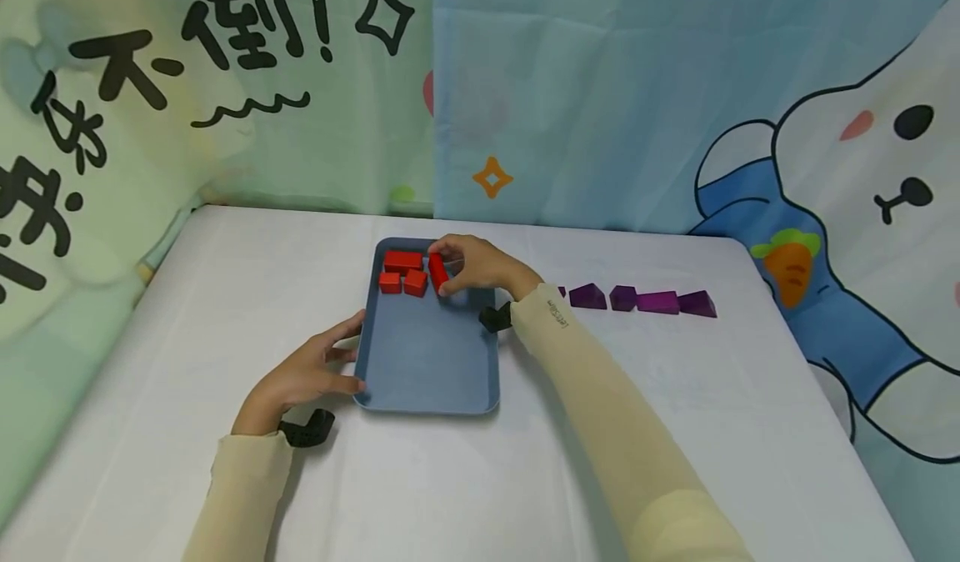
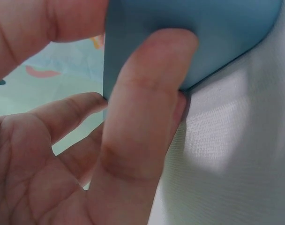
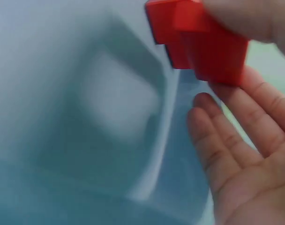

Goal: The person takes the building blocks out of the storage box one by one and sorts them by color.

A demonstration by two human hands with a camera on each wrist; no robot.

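A blue-grey tray (image 1: 423,362) lies on the table. My left hand (image 1: 311,370) holds its left side near the front corner; in the left wrist view the thumb (image 2: 147,103) lies on the tray's blue surface, while other fingertips pass out of sight at its edge. With thumb and fingers, my right hand (image 1: 480,266) pinches a long red block (image 1: 438,272) over the tray's far part. Beside it, inside the tray, sit a red rectangular block (image 1: 402,262) and two smaller red blocks, a left one (image 1: 389,283) and a right one (image 1: 416,283).
Right of the tray, several purple blocks form a row, among them a flat one (image 1: 657,303) and a wedge-like one (image 1: 697,304); my right sleeve partly hides the row's left end. Behind the white table (image 1: 247,295) hangs a printed curtain (image 1: 585,95).
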